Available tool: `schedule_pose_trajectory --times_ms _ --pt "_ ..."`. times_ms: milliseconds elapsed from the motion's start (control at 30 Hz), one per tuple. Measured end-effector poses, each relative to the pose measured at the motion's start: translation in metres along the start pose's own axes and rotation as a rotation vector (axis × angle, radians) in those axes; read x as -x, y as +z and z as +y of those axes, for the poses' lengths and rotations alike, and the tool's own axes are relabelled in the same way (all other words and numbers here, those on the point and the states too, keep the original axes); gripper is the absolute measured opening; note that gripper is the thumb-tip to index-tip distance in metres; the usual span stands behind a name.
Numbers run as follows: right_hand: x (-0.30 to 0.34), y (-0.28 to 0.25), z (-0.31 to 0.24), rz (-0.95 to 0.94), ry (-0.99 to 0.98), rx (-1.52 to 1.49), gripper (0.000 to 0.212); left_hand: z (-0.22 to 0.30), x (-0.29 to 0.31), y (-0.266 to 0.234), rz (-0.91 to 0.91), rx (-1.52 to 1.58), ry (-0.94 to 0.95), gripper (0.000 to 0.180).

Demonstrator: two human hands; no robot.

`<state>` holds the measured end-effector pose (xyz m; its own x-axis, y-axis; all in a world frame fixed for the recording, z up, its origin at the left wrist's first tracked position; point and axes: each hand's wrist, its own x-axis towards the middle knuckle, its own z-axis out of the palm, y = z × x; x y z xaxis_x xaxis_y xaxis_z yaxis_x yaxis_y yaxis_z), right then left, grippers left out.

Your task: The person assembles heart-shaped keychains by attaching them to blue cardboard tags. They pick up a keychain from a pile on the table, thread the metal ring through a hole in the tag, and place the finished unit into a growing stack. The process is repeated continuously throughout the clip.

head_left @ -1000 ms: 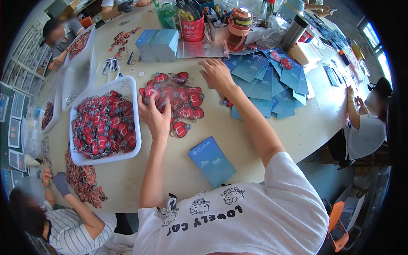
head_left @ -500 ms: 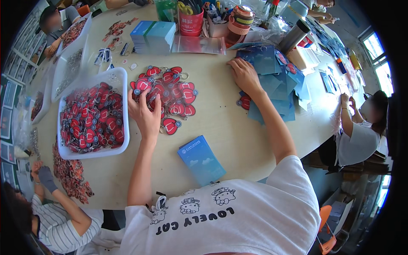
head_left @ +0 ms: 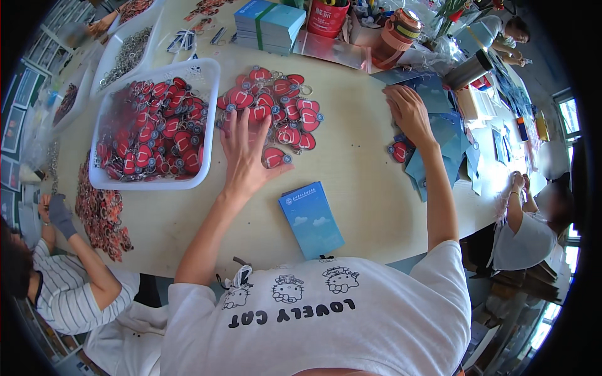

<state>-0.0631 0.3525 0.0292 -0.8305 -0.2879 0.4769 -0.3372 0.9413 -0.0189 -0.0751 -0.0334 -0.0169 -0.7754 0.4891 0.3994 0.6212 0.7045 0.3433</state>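
My left hand [head_left: 246, 160] reaches over the near left part of a loose pile of red keychains [head_left: 307, 119]. Its fingers are spread, with the thumb stretched out beside a single keychain [head_left: 274, 157] at the pile's near edge. Nothing shows in its grasp. At the right, my right hand [head_left: 411, 116] rests with extended fingers at the left edge of a spread heap of blue cards [head_left: 446, 135]; what lies under its palm is hidden. A few red keychains [head_left: 398, 151] lie beside that wrist. In front of me sits a small stack of blue cards [head_left: 311, 219].
Left of the pile stands a white basket [head_left: 212, 119] full of red keychains. Behind are a banded card stack [head_left: 269, 28], a red pen cup [head_left: 327, 19], an orange-brown bottle [head_left: 396, 39] and a dark-lidded flask [head_left: 467, 70]. Other people work at both sides.
The view has shifted, so the table things appear farther right and higher. My left hand has spread its fingers and thumb wider over the keychains. My right hand stays by the blue cards.
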Motion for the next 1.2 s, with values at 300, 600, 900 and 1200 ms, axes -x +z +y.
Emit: schedule_pose_trajectory --times_ms 300,600,900,1200 --pt "-0.040 0.039 -0.116 -0.072 0.080 -0.523 0.041 -0.008 -0.034 0.033 -0.003 0.072 0.069 0.085" --pt "-0.029 0.048 -0.101 0.003 0.135 -0.528 0.042 -0.013 -0.073 0.030 0.328 0.067 -0.011 0.062" --pt "-0.061 0.100 -0.087 0.087 0.196 -0.527 0.040 -0.040 -0.124 0.062 0.330 0.153 -0.046 0.046" --pt "-0.018 0.040 -0.113 0.076 0.346 -0.617 0.036 0.004 -0.090 0.030 0.287 0.039 0.139 0.046"
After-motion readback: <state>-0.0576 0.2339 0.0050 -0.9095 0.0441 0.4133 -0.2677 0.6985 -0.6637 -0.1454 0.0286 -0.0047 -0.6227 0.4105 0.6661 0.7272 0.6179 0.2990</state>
